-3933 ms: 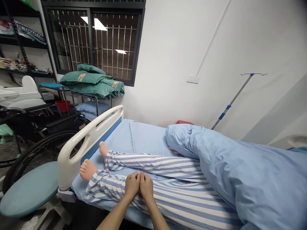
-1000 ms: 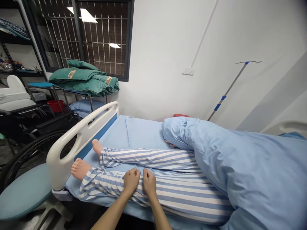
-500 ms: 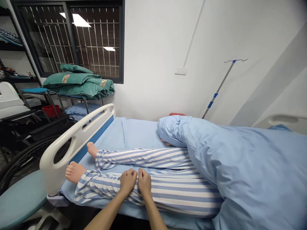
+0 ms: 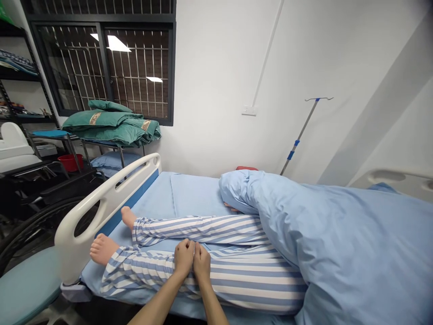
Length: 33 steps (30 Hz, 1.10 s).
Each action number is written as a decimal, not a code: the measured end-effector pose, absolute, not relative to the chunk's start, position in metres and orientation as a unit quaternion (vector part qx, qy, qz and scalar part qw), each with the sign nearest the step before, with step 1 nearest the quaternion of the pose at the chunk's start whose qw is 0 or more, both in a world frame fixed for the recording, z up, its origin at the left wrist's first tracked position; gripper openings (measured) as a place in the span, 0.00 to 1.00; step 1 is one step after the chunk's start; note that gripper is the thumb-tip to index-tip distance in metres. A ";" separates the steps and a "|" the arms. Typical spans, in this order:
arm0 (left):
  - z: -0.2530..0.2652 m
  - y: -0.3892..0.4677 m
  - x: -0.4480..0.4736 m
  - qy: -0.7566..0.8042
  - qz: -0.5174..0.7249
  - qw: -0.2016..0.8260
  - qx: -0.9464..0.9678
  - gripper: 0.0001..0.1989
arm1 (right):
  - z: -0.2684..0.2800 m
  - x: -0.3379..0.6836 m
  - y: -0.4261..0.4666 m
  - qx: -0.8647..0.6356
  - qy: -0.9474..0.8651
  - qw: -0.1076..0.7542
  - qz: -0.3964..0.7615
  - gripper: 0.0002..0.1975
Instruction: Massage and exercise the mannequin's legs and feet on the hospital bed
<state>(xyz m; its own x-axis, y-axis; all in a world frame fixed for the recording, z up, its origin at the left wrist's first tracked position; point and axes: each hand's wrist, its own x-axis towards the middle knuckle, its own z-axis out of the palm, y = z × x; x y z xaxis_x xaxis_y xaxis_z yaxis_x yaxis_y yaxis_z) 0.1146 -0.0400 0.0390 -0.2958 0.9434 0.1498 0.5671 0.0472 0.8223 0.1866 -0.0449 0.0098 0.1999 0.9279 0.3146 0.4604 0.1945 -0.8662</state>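
A figure in blue-and-white striped trousers lies on the bed, with smooth bare feet toward the footboard. My left hand is closed into a fist on top of the near leg, around the knee. Right beside it, my right hand is also curled into a fist, resting on the same leg. The two fists touch or nearly touch at the thumb side. No object shows in either one, though their undersides are hidden. A light blue quilt covers the upper body, its edge folded back over the thighs.
The white footboard stands at the left end of the bed. Past it are a wheelchair and green folded bedding on a chair. An IV pole rises behind the bed. A teal tabletop sits at lower left.
My left fist has shifted slightly right, closing the gap to my right fist. The camera view has tilted up a little.
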 end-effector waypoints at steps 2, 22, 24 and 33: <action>0.044 -0.037 0.124 0.667 0.470 0.256 0.519 0.16 | 0.011 0.188 -0.045 -0.588 -0.576 0.508 0.253 0.25; 0.017 -0.041 0.112 0.656 0.399 0.241 0.594 0.15 | 0.016 0.197 -0.042 -0.596 -0.655 0.427 0.183 0.25; 0.018 -0.042 0.110 0.657 0.392 0.237 0.599 0.15 | 0.024 0.202 -0.042 -0.593 -0.690 0.383 0.162 0.25; 0.019 -0.041 0.102 0.673 0.388 0.209 0.594 0.15 | 0.067 0.208 -0.030 -0.580 -0.675 0.430 0.153 0.25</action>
